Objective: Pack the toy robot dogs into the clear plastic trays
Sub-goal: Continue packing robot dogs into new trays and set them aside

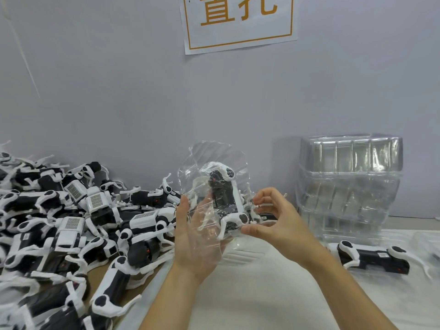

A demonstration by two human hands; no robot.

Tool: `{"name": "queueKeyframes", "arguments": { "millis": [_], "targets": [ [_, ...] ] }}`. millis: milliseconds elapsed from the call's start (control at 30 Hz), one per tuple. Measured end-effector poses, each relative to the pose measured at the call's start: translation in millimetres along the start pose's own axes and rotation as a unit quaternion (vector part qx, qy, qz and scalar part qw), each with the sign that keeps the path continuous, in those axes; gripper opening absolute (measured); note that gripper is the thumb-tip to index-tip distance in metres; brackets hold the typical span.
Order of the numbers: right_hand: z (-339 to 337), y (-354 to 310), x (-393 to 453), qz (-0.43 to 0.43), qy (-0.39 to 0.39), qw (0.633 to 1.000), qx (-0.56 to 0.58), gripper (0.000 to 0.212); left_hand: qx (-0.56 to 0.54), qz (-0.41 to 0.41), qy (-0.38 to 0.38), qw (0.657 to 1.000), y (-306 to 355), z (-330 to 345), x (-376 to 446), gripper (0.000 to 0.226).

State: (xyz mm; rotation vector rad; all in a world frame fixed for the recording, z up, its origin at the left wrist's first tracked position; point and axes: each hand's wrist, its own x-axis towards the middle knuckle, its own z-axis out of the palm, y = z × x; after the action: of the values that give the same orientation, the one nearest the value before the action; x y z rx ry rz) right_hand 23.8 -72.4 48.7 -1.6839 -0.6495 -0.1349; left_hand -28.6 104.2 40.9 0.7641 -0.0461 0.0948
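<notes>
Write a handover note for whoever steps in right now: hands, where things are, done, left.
Left hand: open, flat behind the clear plastic tray, supporting it upright above the white table.
Right hand: fingers curled at the tray's right edge, pinching it.
In that tray: one black-and-white toy robot dog.
Done: another boxed dog lies on the table, right.
Left: big pile of loose dogs on the left; stack of empty clear trays against the wall, right.

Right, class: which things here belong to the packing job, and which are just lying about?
Job: left hand, right hand, tray holding a toy dog, dog pile, tray stack, packed dog.
Lying about: wall sign.
</notes>
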Motion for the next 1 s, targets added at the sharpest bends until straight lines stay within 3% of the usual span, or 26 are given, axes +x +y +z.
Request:
{"name": "queueKeyframes", "arguments": {
  "millis": [233,400,733,833,1000],
  "targets": [
    [3.3,-4.0,0.9,-0.053,0.059,0.996,-0.042,0.055,0.010,0.009,0.021,1.000,0.8,-2.0,1.5,0.082],
    [6.3,-12.4,0.7,-0.088,0.023,0.992,-0.091,0.032,0.000,0.008,0.040,0.999,0.5,-6.4,3.5,0.073],
    [-0.9,-13.4,0.6,-0.075,-0.025,0.984,-0.157,0.031,-0.012,-0.020,-0.011,1.000,-1.1,-8.2,3.7,0.068],
    [-7.7,-14.6,1.2,-0.063,-0.045,0.984,-0.161,0.011,0.008,-0.034,-0.022,0.999,-1.4,-8.3,5.0,0.064],
    [-5.4,-16.5,4.2,-0.110,0.139,0.973,-0.150,0.010,0.055,-0.026,-0.046,0.997,-5.2,-6.4,4.3,0.057]
  ]
}}
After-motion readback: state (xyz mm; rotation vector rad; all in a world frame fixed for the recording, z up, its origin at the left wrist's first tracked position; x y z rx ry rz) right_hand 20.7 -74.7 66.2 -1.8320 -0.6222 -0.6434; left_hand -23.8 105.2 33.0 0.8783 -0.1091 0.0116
